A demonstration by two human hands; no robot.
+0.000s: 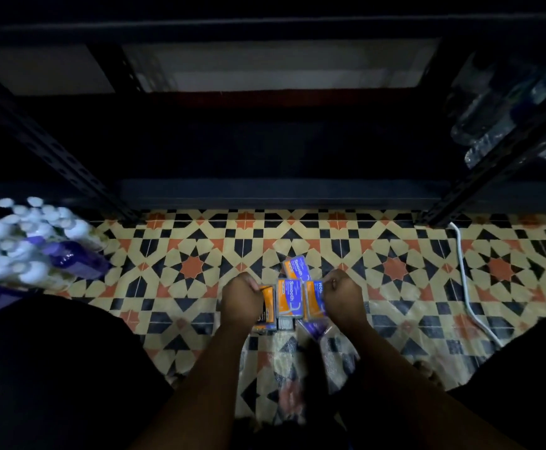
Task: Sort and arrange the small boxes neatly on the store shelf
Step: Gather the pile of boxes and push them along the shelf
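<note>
I am gripping the outer small boxes point(287, 298), left hand point(244, 300) and right hand point(343, 298) curled round them, squeezing the row together for one carry to the far shelf point(281, 193).

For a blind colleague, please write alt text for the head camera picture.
Seen from above, a person's left hand and right hand grip a cluster of small orange and blue boxes above a patterned tile floor. A dark metal shelf stands ahead.
</note>
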